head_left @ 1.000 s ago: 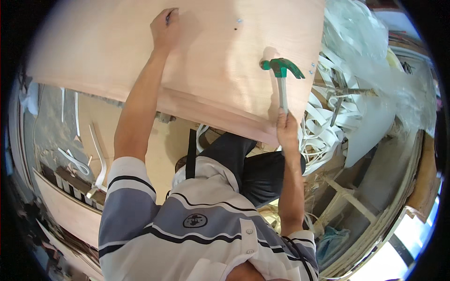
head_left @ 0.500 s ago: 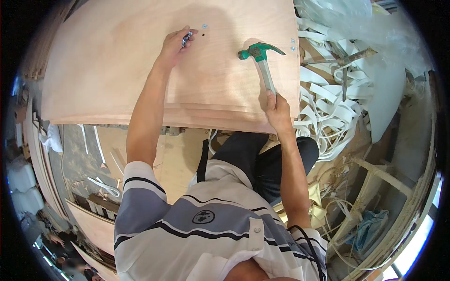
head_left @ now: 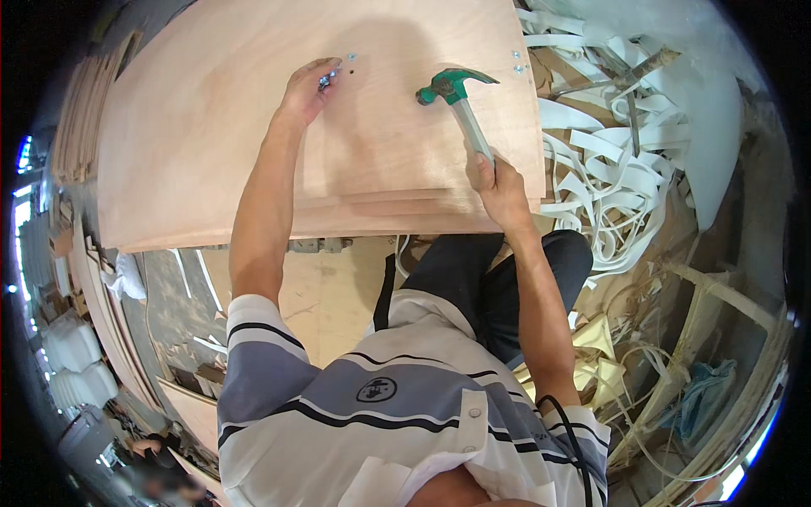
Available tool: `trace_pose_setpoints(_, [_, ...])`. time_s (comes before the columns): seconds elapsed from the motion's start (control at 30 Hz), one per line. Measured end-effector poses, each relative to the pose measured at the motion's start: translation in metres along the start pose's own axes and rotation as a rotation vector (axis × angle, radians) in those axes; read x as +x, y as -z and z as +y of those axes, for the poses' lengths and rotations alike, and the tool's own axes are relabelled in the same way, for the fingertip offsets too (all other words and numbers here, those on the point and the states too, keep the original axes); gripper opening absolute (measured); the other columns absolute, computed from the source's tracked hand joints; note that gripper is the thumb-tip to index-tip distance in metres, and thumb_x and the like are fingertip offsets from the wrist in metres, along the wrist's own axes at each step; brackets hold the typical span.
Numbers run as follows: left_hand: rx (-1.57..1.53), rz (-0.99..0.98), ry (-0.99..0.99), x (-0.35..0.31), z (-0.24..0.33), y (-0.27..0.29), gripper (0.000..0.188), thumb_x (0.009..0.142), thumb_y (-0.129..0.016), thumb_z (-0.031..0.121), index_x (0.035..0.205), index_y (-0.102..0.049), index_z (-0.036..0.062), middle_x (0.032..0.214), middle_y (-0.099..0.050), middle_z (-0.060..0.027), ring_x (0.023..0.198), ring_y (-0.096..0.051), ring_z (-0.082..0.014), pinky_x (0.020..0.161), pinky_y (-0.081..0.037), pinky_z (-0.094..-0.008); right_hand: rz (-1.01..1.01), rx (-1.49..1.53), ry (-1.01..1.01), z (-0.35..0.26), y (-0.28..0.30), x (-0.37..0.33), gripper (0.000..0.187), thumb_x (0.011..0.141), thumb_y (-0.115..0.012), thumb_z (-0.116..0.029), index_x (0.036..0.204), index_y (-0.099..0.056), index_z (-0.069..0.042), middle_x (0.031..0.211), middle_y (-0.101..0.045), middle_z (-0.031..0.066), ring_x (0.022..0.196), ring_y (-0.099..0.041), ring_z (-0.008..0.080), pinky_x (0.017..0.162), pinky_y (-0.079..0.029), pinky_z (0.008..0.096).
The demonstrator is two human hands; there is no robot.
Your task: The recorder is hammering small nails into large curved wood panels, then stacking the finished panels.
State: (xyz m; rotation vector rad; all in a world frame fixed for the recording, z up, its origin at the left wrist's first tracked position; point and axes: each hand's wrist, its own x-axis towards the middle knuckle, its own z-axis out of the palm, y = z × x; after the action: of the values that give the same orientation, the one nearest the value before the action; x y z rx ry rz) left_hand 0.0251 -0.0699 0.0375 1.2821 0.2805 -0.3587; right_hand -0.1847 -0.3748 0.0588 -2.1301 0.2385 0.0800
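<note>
Over the wooden board (head_left: pixel 194 135), my left hand (head_left: pixel 306 91) is closed around a few small shiny metal fittings (head_left: pixel 327 80), their exact kind hard to make out. Just beyond its fingertips are a small dark hole (head_left: pixel 351 72) and a metal fitting (head_left: pixel 351 56) on the board's face. My right hand (head_left: pixel 502 190) grips the lower handle of a claw hammer (head_left: pixel 475 133). The hammer's green head is tilted to the left above the board, with the claw pointing right. More small metal fittings (head_left: pixel 517 61) sit near the board's right edge.
The board tops a stack of sheets whose near edge is in front of my legs. White strips (head_left: pixel 617 182) lie tangled on the right, beside a wooden frame (head_left: pixel 718 296). Stacked panels (head_left: pixel 80 127) stand at the left. Another person (head_left: pixel 160 469) is at lower left.
The view has shifted slightly. My left hand still holds the metal fittings by the hole, and my right hand still grips the hammer above the board.
</note>
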Motion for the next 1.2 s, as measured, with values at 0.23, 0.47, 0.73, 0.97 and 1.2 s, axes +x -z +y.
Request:
trace_pose_setpoints(0.23, [0.400,0.023,-0.060,0.010,0.004,-0.013,0.019,0.084,-0.068,0.013,0.097,-0.068,-0.0010,0.080,-0.062,-0.0007,0.064,-0.048,-0.0070,0.053,-0.039,-0.0220,0.013,-0.002,0.000,-0.003,0.000,-0.002,0.031,0.095,-0.048,-0.028,0.105,-0.060,-0.002,0.087,-0.060,0.0280,0.084,-0.059,0.0457,0.070,-0.048,0.0443])
trace_pose_setpoints(0.47, [0.748,0.022,-0.098,0.016,0.002,-0.014,0.024,0.080,-0.071,0.019,0.095,-0.071,-0.0002,0.077,-0.064,-0.0027,0.063,-0.051,-0.0095,0.056,-0.043,-0.0247,-0.005,-0.047,-0.021,-0.008,0.003,-0.002,0.032,0.095,-0.048,-0.030,0.107,-0.060,-0.002,0.089,-0.060,0.0281,0.087,-0.058,0.0454,0.072,-0.047,0.0444])
trace_pose_setpoints(0.73, [0.895,0.107,-0.230,0.018,-0.003,-0.018,0.024,0.082,-0.070,0.019,0.097,-0.072,0.0003,0.080,-0.065,-0.0025,0.067,-0.054,-0.0098,0.060,-0.044,-0.0257,-0.018,-0.044,-0.052,-0.005,0.003,-0.001,0.034,0.095,-0.048,-0.031,0.104,-0.059,0.000,0.089,-0.059,0.0291,0.086,-0.058,0.0467,0.072,-0.047,0.0453])
trace_pose_setpoints(0.97, [0.849,0.065,-0.152,0.020,0.001,-0.013,0.025,0.081,-0.072,0.019,0.098,-0.071,0.0001,0.086,-0.067,-0.0037,0.073,-0.057,-0.0102,0.065,-0.045,-0.0239,0.003,-0.007,-0.032,-0.005,0.003,-0.002,0.033,0.095,-0.048,-0.030,0.100,-0.059,0.001,0.086,-0.059,0.0287,0.084,-0.058,0.0466,0.071,-0.047,0.0441])
trace_pose_setpoints(1.2, [0.803,0.009,-0.215,0.019,-0.006,0.000,0.024,0.081,-0.072,0.019,0.097,-0.072,0.0006,0.089,-0.068,-0.0043,0.080,-0.058,-0.0113,0.071,-0.046,-0.0256,0.004,-0.003,-0.035,-0.002,0.000,0.000,0.034,0.095,-0.050,-0.031,0.094,-0.057,0.002,0.082,-0.057,0.0290,0.080,-0.057,0.0475,0.069,-0.046,0.0460])
